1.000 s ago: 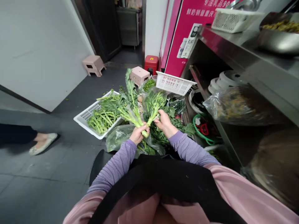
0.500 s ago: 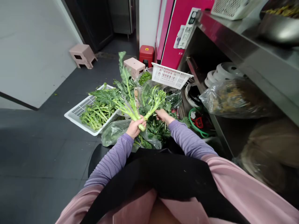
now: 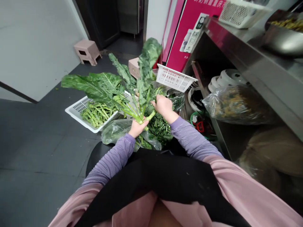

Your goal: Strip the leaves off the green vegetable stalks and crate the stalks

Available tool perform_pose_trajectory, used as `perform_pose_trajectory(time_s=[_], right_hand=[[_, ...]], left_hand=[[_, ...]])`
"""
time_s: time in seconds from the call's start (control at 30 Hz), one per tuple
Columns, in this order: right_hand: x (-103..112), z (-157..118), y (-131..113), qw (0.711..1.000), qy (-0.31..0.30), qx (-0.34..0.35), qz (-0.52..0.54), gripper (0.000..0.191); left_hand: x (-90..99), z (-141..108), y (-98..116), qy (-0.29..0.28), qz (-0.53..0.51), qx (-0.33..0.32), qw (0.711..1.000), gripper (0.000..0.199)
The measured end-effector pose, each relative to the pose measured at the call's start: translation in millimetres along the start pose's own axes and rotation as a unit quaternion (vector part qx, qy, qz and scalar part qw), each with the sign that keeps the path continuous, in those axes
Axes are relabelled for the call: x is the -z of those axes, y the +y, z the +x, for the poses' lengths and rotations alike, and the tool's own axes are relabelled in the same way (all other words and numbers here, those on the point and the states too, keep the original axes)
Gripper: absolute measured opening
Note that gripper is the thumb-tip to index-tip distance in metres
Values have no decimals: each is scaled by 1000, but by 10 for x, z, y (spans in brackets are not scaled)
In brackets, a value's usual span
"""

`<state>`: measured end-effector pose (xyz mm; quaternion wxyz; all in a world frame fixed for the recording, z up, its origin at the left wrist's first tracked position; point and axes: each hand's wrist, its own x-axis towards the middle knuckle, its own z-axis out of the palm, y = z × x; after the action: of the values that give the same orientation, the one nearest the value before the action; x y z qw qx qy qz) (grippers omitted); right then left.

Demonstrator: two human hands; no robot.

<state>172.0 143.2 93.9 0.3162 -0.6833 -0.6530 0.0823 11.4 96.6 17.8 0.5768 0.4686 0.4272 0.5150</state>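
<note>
My left hand [image 3: 138, 127] is closed around the base of a leafy green vegetable [image 3: 142, 108], whose thick pale stalks fan out into broad leaves. To its right, my right hand [image 3: 164, 107] has its fingers curled at a side stalk of the same vegetable; the fingertips are partly hidden. Beyond my left hand, a white slotted basket [image 3: 79, 120] holds a heap of cut green stems [image 3: 96, 115], partly covered by a long leaf. Loose leafy greens [image 3: 161, 127] lie below both hands, beside a clear plastic bag [image 3: 115, 130].
A white basket [image 3: 175, 78] is tilted behind the greens. On the right stands a metal shelf [image 3: 251, 52] with stacked white items [image 3: 227, 78] and a filled plastic bag [image 3: 236, 102]. One pink stool [image 3: 87, 52] stands by the wall, another [image 3: 134, 67] behind the leaves.
My right hand has risen from low beside the greens to the upper part of the side stalk. The vegetable in my left hand has turned, its large leaves now spreading left and upward.
</note>
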Motion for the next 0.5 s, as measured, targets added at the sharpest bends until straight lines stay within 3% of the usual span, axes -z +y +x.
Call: perform_pose_trajectory(time_s=[0.13, 0.27, 0.33, 0.4, 0.43, 0.5], right_hand=[[-186, -205, -42, 993, -66, 101, 9, 10], [-317, -672, -11, 967, -128, 148, 165, 5], [-321, -771, 109, 968, -59, 88, 228, 3], [-287, -699, 310, 972, 17, -43, 232, 11], [-261, -615, 418, 969, 19, -117, 218, 17], [-208, -428, 565, 956, -37, -226, 182, 29]], left_hand=[[-2, 0, -49, 12, -17, 12, 1000, 18], [20, 46, -78, 9, -180, 61, 982, 26], [56, 86, -35, -17, -259, 112, 959, 29], [110, 140, 22, -59, -311, 173, 933, 31], [140, 166, 45, -76, -331, 193, 921, 31], [203, 182, 72, -91, -361, 212, 904, 30]])
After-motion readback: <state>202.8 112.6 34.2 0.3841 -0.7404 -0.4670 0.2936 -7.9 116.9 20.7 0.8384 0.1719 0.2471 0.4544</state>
